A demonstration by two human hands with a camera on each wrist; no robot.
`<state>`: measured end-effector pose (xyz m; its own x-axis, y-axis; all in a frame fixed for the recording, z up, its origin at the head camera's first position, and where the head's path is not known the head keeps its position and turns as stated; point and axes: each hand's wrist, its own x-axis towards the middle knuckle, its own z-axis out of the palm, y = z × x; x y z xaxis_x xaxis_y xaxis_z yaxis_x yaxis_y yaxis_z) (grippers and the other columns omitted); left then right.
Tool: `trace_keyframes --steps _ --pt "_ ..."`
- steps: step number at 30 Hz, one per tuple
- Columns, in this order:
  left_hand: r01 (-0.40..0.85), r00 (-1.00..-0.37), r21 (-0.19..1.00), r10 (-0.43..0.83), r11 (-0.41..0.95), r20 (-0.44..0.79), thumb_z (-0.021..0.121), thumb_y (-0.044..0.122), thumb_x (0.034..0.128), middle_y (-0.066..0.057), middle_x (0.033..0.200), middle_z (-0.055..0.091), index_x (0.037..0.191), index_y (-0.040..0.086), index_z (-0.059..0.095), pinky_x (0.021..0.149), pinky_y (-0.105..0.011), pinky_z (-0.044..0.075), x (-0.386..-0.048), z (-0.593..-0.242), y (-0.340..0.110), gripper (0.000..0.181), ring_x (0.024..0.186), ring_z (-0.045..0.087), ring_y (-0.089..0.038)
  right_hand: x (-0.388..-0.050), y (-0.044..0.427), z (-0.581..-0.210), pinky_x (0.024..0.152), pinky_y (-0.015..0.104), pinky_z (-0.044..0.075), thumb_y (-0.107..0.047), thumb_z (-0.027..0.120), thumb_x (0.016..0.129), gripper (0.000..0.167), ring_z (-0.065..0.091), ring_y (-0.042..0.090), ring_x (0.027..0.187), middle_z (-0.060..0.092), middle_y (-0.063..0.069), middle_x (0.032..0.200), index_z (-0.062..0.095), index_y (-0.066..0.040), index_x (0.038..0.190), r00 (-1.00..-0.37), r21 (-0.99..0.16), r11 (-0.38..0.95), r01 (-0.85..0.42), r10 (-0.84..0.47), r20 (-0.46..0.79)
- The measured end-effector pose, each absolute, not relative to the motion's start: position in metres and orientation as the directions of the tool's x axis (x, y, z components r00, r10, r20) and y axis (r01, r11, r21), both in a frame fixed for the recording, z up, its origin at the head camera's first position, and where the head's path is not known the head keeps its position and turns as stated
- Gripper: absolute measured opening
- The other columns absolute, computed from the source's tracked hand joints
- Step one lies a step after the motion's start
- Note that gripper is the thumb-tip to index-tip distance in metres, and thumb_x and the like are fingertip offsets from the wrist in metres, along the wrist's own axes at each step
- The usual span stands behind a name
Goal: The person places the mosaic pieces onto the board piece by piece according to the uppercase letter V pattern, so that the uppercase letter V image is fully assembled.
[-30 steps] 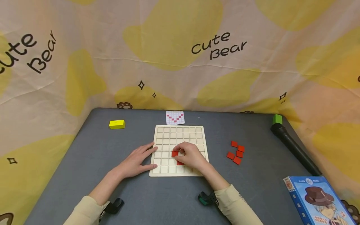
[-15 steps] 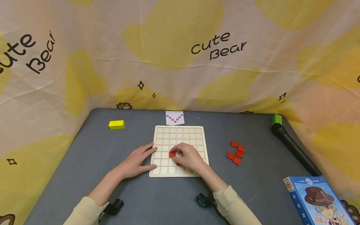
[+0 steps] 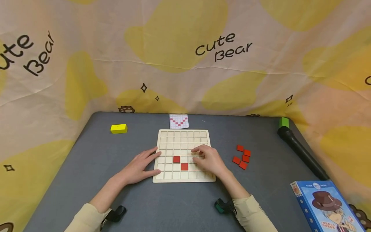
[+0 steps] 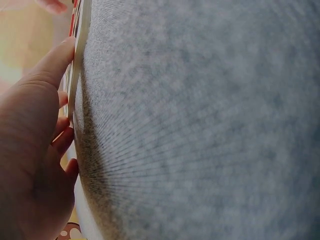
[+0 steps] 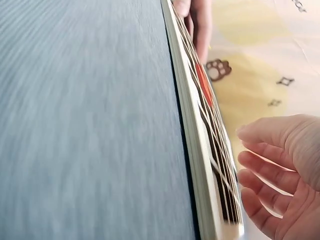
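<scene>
A pale wooden grid board (image 3: 169, 135) lies on the grey table. Two red square tiles, an upper-left tile (image 3: 176, 159) and a lower-right tile (image 3: 184, 166), sit diagonally in its cells. My left hand (image 3: 138, 167) rests at the board's left edge, its fingertips and thumb touching the rim; the left wrist view shows the thumb (image 4: 55, 65) against that rim. Over the board's right half is my right hand (image 3: 210, 160), fingers loosely bent with a gap to the thumb. In the right wrist view that hand (image 5: 280, 175) holds nothing.
Several loose red tiles (image 3: 242, 157) lie right of the board. Behind it is a card (image 3: 178, 121) with a pink V pattern on a grid. A yellow block (image 3: 118, 129) stands back left; a green block (image 3: 284, 122), black rod (image 3: 302, 153) and blue box (image 3: 327, 204) line the right side.
My right hand slid the upper-left red tile slightly left into a cell, let go of it and moved off to the right. The left hand stays at the board's edge.
</scene>
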<state>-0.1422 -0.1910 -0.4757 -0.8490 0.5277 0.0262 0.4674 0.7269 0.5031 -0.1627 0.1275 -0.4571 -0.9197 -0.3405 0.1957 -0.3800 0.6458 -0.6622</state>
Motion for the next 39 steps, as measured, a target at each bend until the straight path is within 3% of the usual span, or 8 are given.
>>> trace_keyframes --steps 9,17,26,39 --pt "0.475 -0.845 0.507 0.533 0.719 0.036 0.065 0.051 0.0898 -0.012 0.158 0.027 0.15 0.013 0.041 0.108 -0.059 0.026 -0.143 -0.476 -0.192 0.075 0.14 0.031 -0.037 -0.163 0.166 -0.46 0.063 0.029 0.043 -0.011 0.077 0.082 0.022 0.054 0.019 0.076 0.064 0.003 0.089 0.075 -0.01 0.104 -0.94 -0.664 0.667 -0.339 -0.271 0.208" --pt "0.48 -0.846 0.498 0.531 0.722 0.045 0.062 0.054 0.0905 -0.012 0.157 0.028 0.15 0.013 0.041 0.108 -0.06 0.026 -0.142 -0.478 -0.195 0.075 0.139 0.032 -0.037 -0.171 0.208 -0.46 0.076 0.041 0.051 -0.012 0.079 0.081 0.022 0.062 0.024 0.087 0.069 0.008 0.102 0.075 -0.01 0.102 -0.96 -0.597 0.756 -0.27 -0.168 0.223" --pt "0.481 -0.843 0.499 0.536 0.721 0.04 0.062 0.054 0.0906 -0.012 0.157 0.029 0.15 0.013 0.041 0.107 -0.06 0.026 -0.143 -0.479 -0.194 0.075 0.139 0.032 -0.037 -0.174 0.255 -0.456 0.092 0.055 0.043 -0.008 0.072 0.086 0.024 0.057 0.039 0.102 0.066 0.02 0.112 0.072 -0.004 0.11 -0.978 -0.553 0.816 -0.167 -0.068 0.195" --pt "0.477 -0.843 0.502 0.537 0.721 0.03 0.063 0.052 0.0905 -0.012 0.157 0.029 0.15 0.014 0.041 0.108 -0.06 0.026 -0.144 -0.477 -0.192 0.074 0.139 0.032 -0.037 -0.173 0.278 -0.458 0.09 0.056 0.042 -0.009 0.068 0.087 0.027 0.052 0.043 0.106 0.063 0.024 0.116 0.07 -0.002 0.112 -0.988 -0.513 0.852 -0.102 -0.025 0.153"
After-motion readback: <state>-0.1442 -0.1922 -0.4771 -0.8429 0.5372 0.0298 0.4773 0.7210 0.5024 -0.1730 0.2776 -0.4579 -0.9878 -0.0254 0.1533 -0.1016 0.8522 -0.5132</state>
